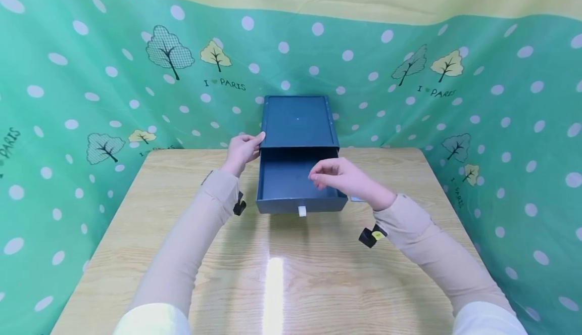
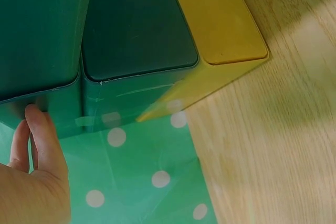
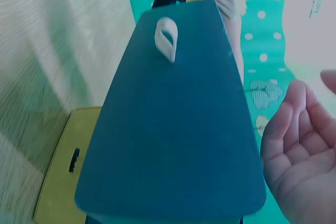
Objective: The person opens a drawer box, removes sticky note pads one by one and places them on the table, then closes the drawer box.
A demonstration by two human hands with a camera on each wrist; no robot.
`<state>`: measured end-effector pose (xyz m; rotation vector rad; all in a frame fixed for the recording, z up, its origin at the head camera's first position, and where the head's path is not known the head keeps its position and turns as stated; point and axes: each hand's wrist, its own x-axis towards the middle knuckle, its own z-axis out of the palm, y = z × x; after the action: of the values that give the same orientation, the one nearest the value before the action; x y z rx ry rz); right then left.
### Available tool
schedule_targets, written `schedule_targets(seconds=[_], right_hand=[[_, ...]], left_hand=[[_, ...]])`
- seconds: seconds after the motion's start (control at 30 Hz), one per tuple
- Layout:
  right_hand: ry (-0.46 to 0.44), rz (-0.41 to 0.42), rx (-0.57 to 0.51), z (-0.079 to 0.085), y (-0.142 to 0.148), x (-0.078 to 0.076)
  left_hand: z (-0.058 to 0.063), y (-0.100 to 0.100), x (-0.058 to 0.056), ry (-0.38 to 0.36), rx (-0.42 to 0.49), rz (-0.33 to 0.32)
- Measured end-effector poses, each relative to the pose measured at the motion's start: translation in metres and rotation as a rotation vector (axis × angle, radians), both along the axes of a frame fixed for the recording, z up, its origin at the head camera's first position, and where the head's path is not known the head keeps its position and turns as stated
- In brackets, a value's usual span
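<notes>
Mid-frame, the dark-blue rectangular drawer (image 1: 279, 206) looks light and stiff, best gripped by its white loop (image 1: 302, 211), left hand (image 1: 243, 150) touching the blue casing (image 1: 297, 123) with extended fingers, right hand (image 1: 345, 177) loosely curled, empty.

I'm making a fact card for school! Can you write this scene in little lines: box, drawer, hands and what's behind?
Box: on the wooden table
Top drawer: pulled out
Loop: white, on the top drawer's front
Yellow drawer: lower than the top one
Left hand: touching the box's side
Right hand: over the top drawer, holding nothing
Behind: green curtain with pale dots and trees
</notes>
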<state>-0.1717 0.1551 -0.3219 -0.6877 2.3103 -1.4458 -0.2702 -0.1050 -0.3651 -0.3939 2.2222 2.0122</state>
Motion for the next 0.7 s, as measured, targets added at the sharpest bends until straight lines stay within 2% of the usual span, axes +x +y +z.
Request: schedule_targets(seconds=[0.1, 0.4, 0.53, 0.7], right_hand=[[0.004, 0.079, -0.017, -0.001, -0.003, 0.003], [0.008, 0.221, 0.004, -0.007, -0.009, 0.012], [0.017, 0.245, 0.032, -0.009, -0.01, 0.017], [-0.013, 0.224, 0.066, -0.01, -0.011, 0.022]], left_hand=[[-0.001, 0.0, -0.002, -0.005, -0.005, 0.007], [0.0, -0.001, 0.0, -0.005, -0.016, -0.004], [0.001, 0.0, 0.001, -0.003, -0.013, -0.003], [0.0, 0.0, 0.0, -0.002, 0.0, 0.001]])
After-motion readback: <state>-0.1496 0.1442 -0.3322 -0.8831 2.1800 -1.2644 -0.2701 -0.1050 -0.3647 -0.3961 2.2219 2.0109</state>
